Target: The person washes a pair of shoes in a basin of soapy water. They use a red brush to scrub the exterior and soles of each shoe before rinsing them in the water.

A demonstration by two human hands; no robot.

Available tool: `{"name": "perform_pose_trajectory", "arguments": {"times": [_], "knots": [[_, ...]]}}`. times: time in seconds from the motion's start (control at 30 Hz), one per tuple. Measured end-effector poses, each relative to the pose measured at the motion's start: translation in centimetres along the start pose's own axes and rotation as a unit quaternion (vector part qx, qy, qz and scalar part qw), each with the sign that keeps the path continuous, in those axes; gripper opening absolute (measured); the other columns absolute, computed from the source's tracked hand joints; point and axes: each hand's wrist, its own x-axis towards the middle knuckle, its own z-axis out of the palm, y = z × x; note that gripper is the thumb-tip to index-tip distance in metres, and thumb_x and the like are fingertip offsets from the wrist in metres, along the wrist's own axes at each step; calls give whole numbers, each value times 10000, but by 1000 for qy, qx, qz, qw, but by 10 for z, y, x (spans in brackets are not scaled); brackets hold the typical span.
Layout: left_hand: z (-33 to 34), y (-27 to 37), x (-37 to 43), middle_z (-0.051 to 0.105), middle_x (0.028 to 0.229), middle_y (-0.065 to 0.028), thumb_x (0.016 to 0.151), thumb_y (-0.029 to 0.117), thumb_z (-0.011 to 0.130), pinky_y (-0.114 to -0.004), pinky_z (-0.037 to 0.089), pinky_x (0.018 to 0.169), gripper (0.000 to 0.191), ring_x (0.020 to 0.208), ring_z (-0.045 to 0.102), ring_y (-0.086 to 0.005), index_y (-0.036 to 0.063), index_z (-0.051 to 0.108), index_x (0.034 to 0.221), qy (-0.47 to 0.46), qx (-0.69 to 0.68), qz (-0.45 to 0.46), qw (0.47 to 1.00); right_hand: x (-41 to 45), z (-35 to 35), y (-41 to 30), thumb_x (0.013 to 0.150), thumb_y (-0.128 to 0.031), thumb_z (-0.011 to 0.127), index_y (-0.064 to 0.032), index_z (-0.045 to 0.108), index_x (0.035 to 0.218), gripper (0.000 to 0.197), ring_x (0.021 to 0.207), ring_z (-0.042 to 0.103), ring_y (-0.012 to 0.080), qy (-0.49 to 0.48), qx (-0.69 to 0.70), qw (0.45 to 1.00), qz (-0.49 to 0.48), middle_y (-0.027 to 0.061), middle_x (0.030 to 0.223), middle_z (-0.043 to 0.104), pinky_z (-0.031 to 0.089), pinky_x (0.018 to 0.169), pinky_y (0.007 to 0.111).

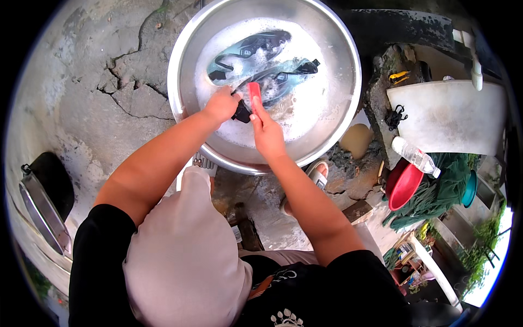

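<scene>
A wide metal basin (184, 88) in front of me holds foamy water. Partly sunk in it lies a teal-and-black article (282, 77) with dark strap-like parts, perhaps a bag; foam hides its full shape. My left hand (222, 104), near the basin's front left, has its fingers closed on a black end (242, 113) of this article. Just to the right, my right hand (267, 128) grips a red hand tool (254, 92), probably a scrubbing brush, against the article. Any bristles on its underside are hidden.
Cracked concrete (135, 94) surrounds the basin. To the right are a rounded stone (356, 141), a yellow cutter-like tool (399, 77), a pale tub (449, 114), a plastic bottle (414, 155), a red basin (406, 188) and green netting (429, 208). A metal pan (43, 216) stands at left.
</scene>
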Motion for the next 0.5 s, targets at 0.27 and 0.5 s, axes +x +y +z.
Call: {"name": "perform_pose_trajectory", "arguments": {"times": [0.27, 0.5], "knots": [[4, 11, -4, 593, 1262, -265, 1001, 343, 555, -440, 478, 926, 489, 1128, 609, -356, -33, 513, 1311, -30, -61, -69, 995, 15, -25, 15, 1010, -277, 555, -341, 478, 1462, 463, 835, 697, 390, 34, -90, 989, 109, 234, 986, 699, 537, 756, 432], [-11, 8, -5, 609, 1243, -240, 995, 317, 563, -432, 489, 877, 497, 1082, 622, -326, 18, 486, 1385, -28, -115, -138, 983, 19, -64, 46, 994, -355, 533, -315, 526, 1425, 433, 843, 677, 367, -86, -295, 951, -17, 165, 855, 701, 520, 727, 492]]}}
